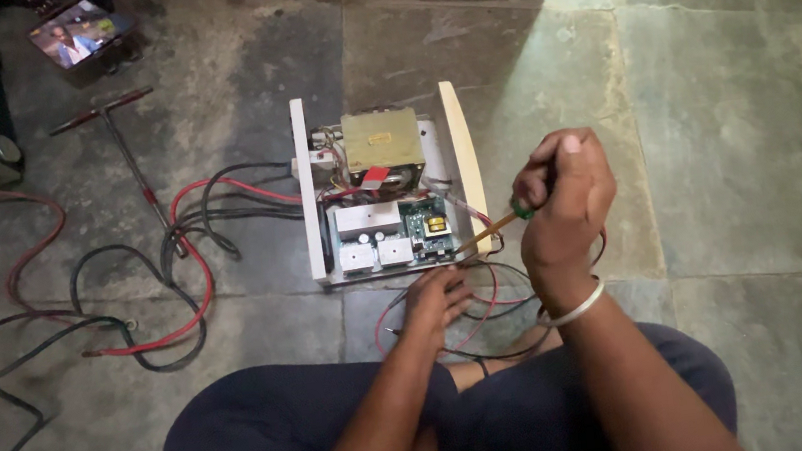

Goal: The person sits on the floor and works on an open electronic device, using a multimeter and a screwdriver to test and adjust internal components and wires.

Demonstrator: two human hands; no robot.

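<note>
On the far left, thick red and black cables (120, 318) lie in loose loops on the grey stone floor (741, 116), and a long T-shaped metal tool with red grips (138, 165) rests across them. These loops are near the person's knees; I think a shifting leg can catch one and pull the unit.

In the middle stands the opened white metal electrical box (387, 187), with a brass-coloured transformer block (382, 144) at the back and a green circuit board (427, 231) in front. The left hand (435, 302) rests just before the box, its fingers loosely curled over thin red and black wires (486, 311); I cannot tell if it really grips them. If some charge remains in the parts, bare fingers so close are a risk.

To the right, the right hand (563, 192) is clenched around a screwdriver with a green and yellow handle (497, 227), the tip pointing at the right edge of the board. In my judgement a slip can bridge two contacts or scratch the board, and the thin wires under the shaft can be nicked.
</note>
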